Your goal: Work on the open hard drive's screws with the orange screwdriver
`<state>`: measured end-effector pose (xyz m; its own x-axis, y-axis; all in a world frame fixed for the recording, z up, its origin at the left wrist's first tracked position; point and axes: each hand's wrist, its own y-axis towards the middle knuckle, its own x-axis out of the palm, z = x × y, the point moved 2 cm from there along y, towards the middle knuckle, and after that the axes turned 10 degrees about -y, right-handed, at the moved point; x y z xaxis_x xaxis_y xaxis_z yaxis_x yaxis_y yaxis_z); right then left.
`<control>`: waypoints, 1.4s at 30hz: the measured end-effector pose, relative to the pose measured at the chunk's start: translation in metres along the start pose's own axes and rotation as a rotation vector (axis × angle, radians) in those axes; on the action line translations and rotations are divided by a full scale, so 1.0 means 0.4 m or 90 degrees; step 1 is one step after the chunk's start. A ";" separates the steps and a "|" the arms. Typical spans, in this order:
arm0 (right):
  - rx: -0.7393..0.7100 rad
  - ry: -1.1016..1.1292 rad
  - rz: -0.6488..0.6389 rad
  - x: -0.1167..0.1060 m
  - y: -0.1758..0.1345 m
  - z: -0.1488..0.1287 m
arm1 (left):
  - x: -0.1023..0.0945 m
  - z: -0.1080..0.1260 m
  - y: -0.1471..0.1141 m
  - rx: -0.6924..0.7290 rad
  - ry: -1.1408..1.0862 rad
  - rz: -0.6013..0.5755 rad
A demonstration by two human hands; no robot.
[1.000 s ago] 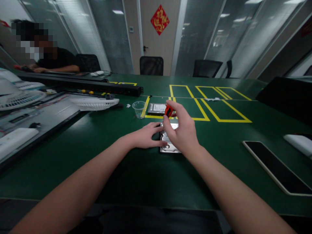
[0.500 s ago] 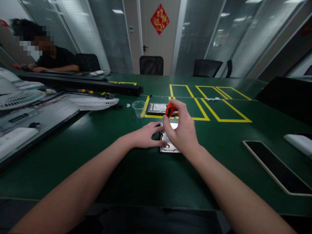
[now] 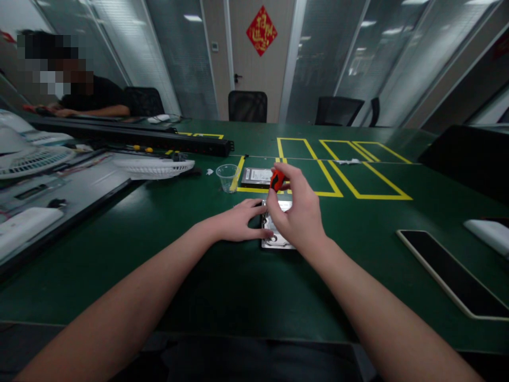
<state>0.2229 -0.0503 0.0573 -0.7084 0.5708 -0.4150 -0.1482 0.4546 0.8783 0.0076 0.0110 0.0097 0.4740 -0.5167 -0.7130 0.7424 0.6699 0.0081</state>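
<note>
A silver hard drive (image 3: 278, 243) lies on the green table in front of me, partly covered by both hands. My left hand (image 3: 240, 223) rests at its left edge, fingers spread, with the thumb and forefinger touching the drive. Above the drive, my right hand (image 3: 299, 212) is closed around the orange-and-black handle of a screwdriver (image 3: 276, 180), held upright. The screwdriver's lower end is hidden behind my fingers. Behind it lies a second hard drive (image 3: 256, 176), label up, within yellow tape lines. A clear plastic cup (image 3: 228, 179) stands to its left.
A phone (image 3: 453, 273) lies at the right, near a white object (image 3: 489, 235). At the left are a grey panel (image 3: 91, 180), white fan parts (image 3: 155, 168) and a long black bar (image 3: 159, 142). A person (image 3: 95, 95) sits at the far left.
The orange handle is turned slightly in my right hand, with its black part facing differently. My left hand and the drive keep their places.
</note>
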 end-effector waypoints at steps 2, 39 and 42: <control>0.013 -0.009 -0.009 -0.002 0.001 0.003 | 0.000 0.000 0.001 0.012 0.002 0.004; -0.004 -0.022 0.023 -0.007 0.006 0.011 | 0.003 -0.002 0.004 -0.005 0.017 0.010; -0.022 -0.021 0.035 -0.008 0.008 0.010 | 0.005 -0.004 0.005 0.003 0.016 0.012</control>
<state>0.2274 -0.0480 0.0607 -0.6935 0.6164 -0.3730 -0.1342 0.3982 0.9074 0.0093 0.0120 0.0072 0.4762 -0.4895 -0.7305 0.7356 0.6769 0.0259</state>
